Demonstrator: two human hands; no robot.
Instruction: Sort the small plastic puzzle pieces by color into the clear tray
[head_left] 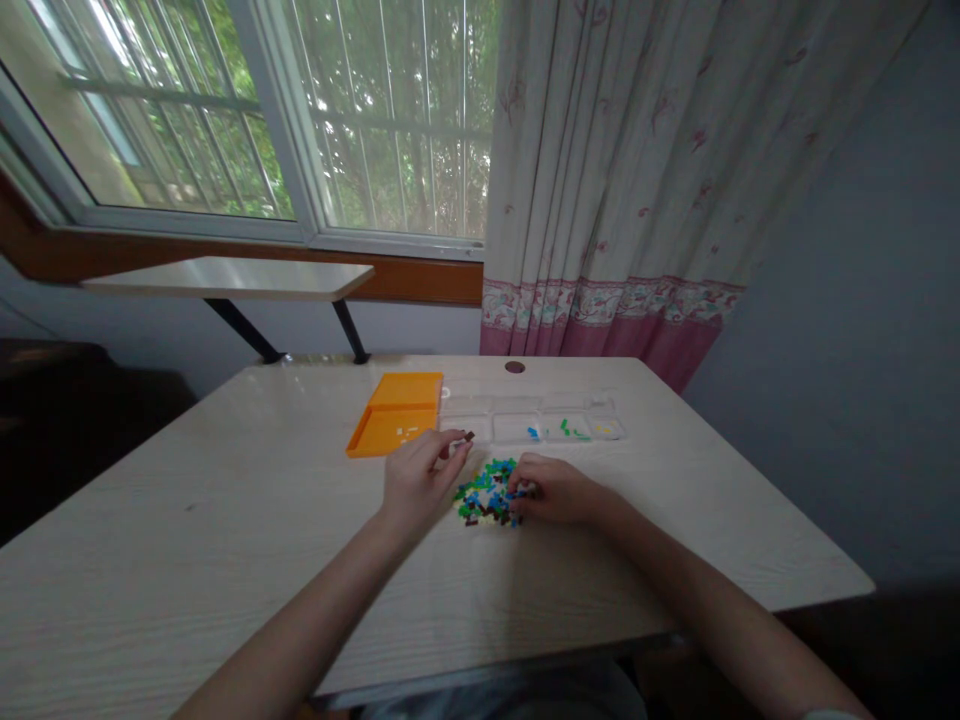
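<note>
Between the thumb and forefinger of my left hand (421, 470) is a small dark brown brick (469, 437), held above the near edge of the clear boxes. My right hand (553, 488) is at the right side of a pile of small bricks (487, 497) in blue, green, brown and pale colours. Its fingers are pinched together among the pieces, and what they hold, if anything, is hidden. A row of clear boxes (517, 428) lies beyond the pile. Blue pieces (533, 433), green pieces (566, 428) and yellow pieces (602, 429) lie in separate boxes.
An orange case (397, 392) lies open left of the clear boxes, with a few pale pieces (406, 433) inside. A raised shelf (232, 275) on black legs stands at the table's back left. A round dark cable hole (515, 367) is near the table's back edge, before the curtain (592, 200).
</note>
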